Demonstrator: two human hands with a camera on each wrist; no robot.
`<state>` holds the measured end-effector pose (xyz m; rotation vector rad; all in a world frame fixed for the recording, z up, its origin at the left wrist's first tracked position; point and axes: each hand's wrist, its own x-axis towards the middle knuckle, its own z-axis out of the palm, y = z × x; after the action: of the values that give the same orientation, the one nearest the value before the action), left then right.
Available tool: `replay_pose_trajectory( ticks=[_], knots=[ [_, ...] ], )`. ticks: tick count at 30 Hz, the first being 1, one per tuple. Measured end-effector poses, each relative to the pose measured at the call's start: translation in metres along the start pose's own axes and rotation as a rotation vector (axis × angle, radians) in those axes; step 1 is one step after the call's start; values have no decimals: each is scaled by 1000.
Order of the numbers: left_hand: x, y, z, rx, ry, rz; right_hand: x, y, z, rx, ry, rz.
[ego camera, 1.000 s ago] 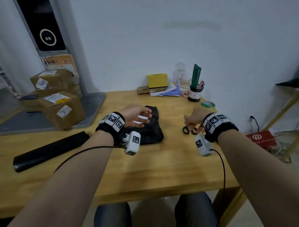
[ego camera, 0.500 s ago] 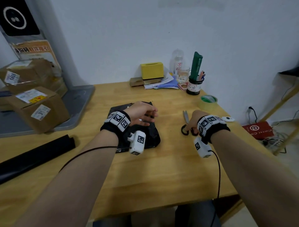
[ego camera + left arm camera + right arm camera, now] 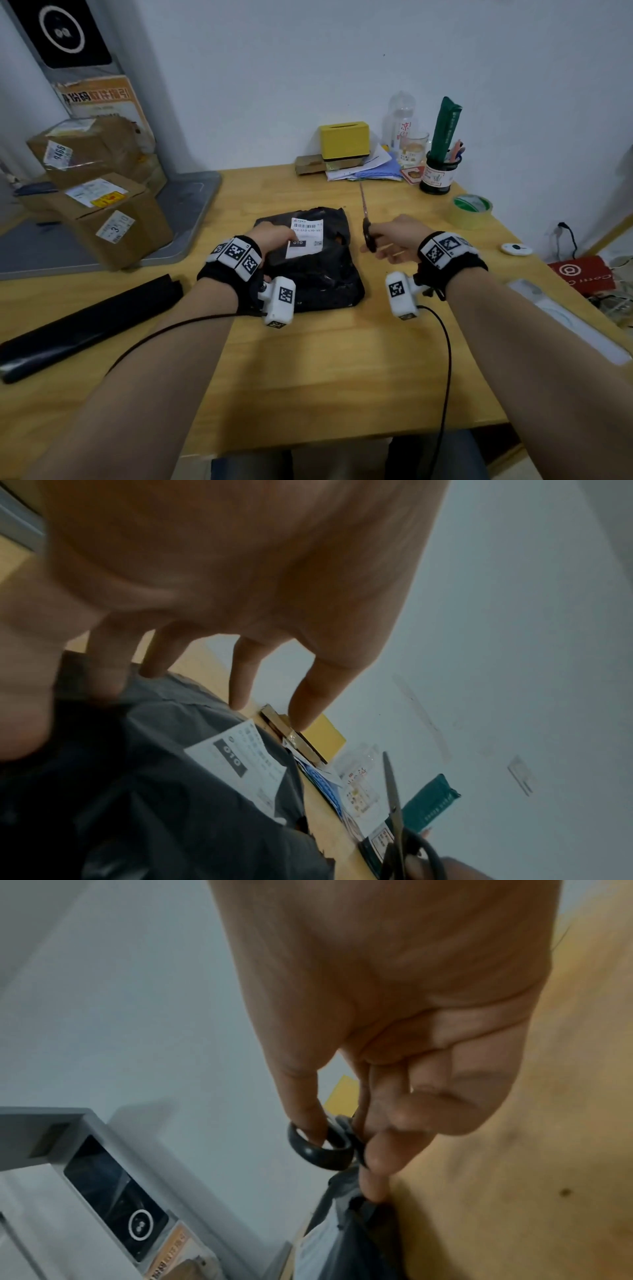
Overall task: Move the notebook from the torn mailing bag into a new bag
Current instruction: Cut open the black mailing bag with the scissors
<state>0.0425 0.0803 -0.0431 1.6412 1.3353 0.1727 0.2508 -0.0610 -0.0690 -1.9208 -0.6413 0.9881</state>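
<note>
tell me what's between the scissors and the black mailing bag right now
Only bare wooden table, seen in the head view. The scissors, gripped in the right hand, sit just right of the black mailing bag.

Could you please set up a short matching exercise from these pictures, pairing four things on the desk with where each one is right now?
Things:
1. scissors
2. black mailing bag
3. roll of tape
4. yellow box

Places:
A. at the back of the desk by the wall
B. lying flat under the left hand
C. held in the right hand, blades pointing away
D. near the desk's right edge

Pairs: 1-C, 2-B, 3-D, 4-A
</note>
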Motion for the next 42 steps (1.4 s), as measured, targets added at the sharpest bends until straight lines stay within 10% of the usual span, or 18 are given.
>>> replay_pose_trajectory(
  ticks=[14,22,33,37,42],
  knots=[
    [43,27,14,18,-99,28,31,-26,16,209,-124,-136],
    [91,57,48,79,-407,136,56,-18,1,258,-147,-145],
    [85,65,21,-104,-191,240,64,-4,15,72,-258,-143],
    [75,32,5,-214,-22,111,63,-1,23,5,-198,-150],
    [46,-8,3,-285,-141,-93,51,1,34,32,-144,-158]
  ],
)
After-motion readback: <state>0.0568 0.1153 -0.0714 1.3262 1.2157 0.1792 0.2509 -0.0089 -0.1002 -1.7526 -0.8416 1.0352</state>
